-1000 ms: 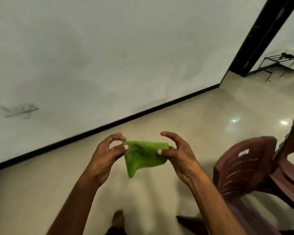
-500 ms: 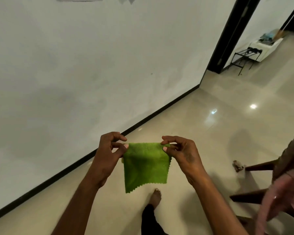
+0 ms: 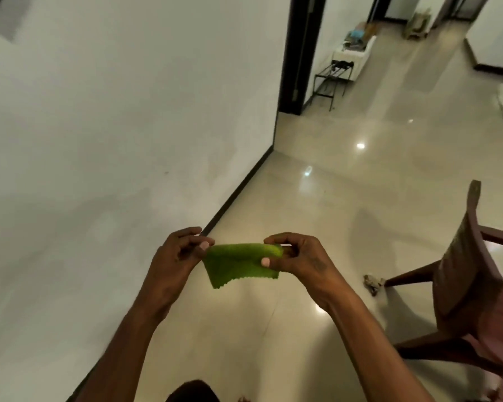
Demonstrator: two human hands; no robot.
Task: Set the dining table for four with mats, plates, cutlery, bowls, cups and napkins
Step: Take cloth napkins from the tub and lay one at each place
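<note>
1. The left hand (image 3: 176, 258) pinches the left top corner of the green napkin (image 3: 240, 264) between thumb and fingers.
2. The right hand (image 3: 298, 258) grips the right top corner, its thumb pressed on the front of the cloth.
3. The napkin is stretched between the hands in the air above the tiled floor (image 3: 346, 198); its zigzag lower edge hangs free.
4. Half a second ago the napkin hung as a taller square; now its top edge is rolled over and it looks shorter.
5. A wooden chair (image 3: 459, 271) stands to the right of the hands, nearer in view than before.
6. A small crumpled object (image 3: 372, 282) lies on the floor by the chair leg.
</note>
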